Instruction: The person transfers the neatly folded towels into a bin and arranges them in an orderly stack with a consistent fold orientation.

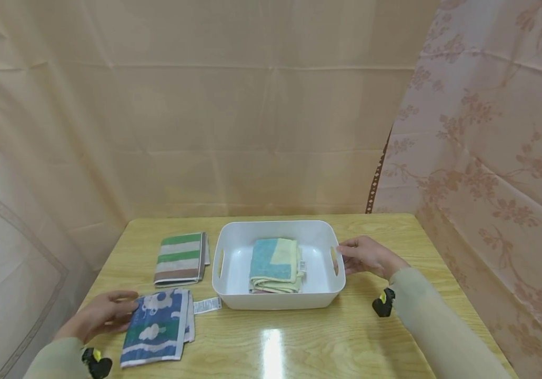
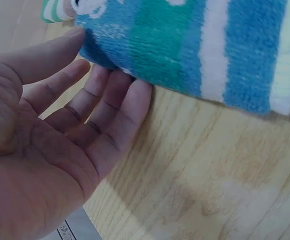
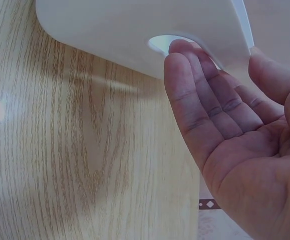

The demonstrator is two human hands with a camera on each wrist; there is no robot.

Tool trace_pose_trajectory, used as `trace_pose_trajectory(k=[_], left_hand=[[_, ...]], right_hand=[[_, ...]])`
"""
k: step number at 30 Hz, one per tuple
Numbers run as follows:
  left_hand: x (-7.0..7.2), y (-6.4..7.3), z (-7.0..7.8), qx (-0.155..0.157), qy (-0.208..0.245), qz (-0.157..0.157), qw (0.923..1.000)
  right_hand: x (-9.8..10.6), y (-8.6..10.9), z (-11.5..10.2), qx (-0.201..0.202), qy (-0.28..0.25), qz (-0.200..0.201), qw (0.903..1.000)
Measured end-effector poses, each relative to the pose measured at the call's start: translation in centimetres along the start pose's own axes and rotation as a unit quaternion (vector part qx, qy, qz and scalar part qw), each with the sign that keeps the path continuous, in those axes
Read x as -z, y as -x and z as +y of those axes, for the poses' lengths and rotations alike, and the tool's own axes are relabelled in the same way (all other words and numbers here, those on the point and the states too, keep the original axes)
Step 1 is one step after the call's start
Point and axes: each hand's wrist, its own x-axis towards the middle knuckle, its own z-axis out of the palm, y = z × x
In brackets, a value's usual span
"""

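"Head view: where's our blue towel (image 1: 156,327)?"

"Near left, touching our left hand (image 1: 102,315), fingers relaxed; our right hand (image 1: 368,256), fingers loosely extended, touches the right end of the white basket (image 1: 278,301)."

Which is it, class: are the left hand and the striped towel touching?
Apart: the head view shows bare tabletop between the left hand and the striped towel.

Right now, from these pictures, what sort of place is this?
Probably a curtained-off indoor workspace: a wood-grain table stands before a beige curtain, with a flowered curtain to the right.
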Motion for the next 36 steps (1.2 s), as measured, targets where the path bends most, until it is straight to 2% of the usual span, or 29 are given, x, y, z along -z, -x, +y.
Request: trace_pose_trajectory(k=[8,22,30,36], left_hand=[[-0.2,-0.4,0.1,0.005,-0.021,0.009,0.9997],[-0.7,0.3,1.4,0.031,-0.042,0.013,0.9986],[-1.2,0.2,1.8,0.025,-0.074,0.02,0.9968],[-1.4,0.0,2.0,0.034,-0.086,0.03,0.9953]], right_hand=[[0.0,0.0,0.1,-0.001,-0.003,0.002,1.0],[0.0,-0.1,0.3,-0.002,-0.002,0.004,1.0],[-0.1,-0.1,0.1,-0.003,0.0,0.008,1.0],[-0.1,0.1,0.0,-0.003,0.005,0.011,0.9999]])
